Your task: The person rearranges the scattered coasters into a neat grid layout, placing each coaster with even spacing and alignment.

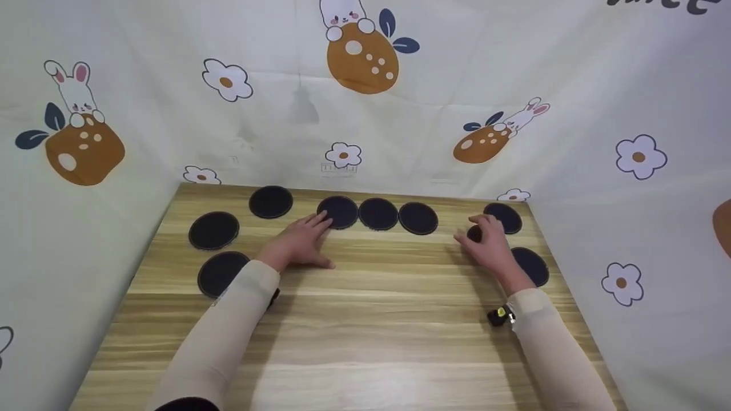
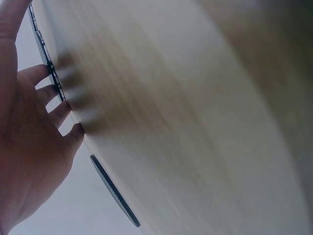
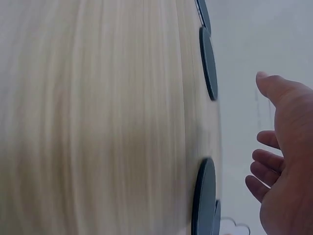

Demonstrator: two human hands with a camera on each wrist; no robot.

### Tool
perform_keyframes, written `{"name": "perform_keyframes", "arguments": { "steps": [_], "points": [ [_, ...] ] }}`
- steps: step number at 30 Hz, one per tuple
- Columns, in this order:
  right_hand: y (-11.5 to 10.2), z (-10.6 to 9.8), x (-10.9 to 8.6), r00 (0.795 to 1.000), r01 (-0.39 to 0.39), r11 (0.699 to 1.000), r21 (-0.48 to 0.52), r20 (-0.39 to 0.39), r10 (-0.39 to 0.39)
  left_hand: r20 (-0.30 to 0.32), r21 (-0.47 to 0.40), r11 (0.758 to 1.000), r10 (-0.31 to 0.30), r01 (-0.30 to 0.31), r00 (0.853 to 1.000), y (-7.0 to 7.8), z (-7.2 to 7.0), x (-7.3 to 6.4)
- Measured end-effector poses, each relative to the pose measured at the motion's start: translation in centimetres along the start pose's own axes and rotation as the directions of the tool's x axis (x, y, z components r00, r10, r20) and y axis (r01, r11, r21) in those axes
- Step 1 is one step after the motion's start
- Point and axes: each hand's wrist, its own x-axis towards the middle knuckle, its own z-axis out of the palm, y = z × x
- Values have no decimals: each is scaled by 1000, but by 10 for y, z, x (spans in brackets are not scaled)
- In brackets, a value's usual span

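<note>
Your left hand (image 1: 297,242), fingers extended, touches a black disc (image 1: 341,209) on the desk (image 1: 371,325); your right hand (image 1: 488,244), thumb and fingers apart, is empty over a second disc (image 1: 474,233). Advised: slide flat, pressing lightly, without displacing the adjoining disc (image 1: 378,214)

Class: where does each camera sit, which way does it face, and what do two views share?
Head: on the head, facing forward and down at the table; left hand, right hand, sleeves show.
Left wrist: on that wrist, facing the table and black discs; left hand shows.
Right wrist: likewise, with the right hand showing.
Both wrist views share table and black discs.
</note>
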Motion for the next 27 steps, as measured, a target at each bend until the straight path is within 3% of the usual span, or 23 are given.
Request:
{"name": "perform_keyframes", "arguments": {
  "steps": [9,12,17,20,27],
  "points": [
    [33,-37,-33,999,-47,998,-51,19,48,19,23,1000,-7,6,1000,-2,1,1],
    [44,-49,-45,995,-86,995,-48,41,88,22,24,1000,-5,4,1000,-1,1,1],
    [59,-66,-59,983,-159,977,-143,70,170,11,16,1000,-9,9,1000,-1,-1,1],
    [67,-73,-67,975,-191,963,-193,78,209,15,17,1000,-11,11,1000,-1,0,1],
    [83,-79,-84,958,-251,947,-199,86,272,20,17,1000,-13,13,1000,-3,1,2]
  ]
}}
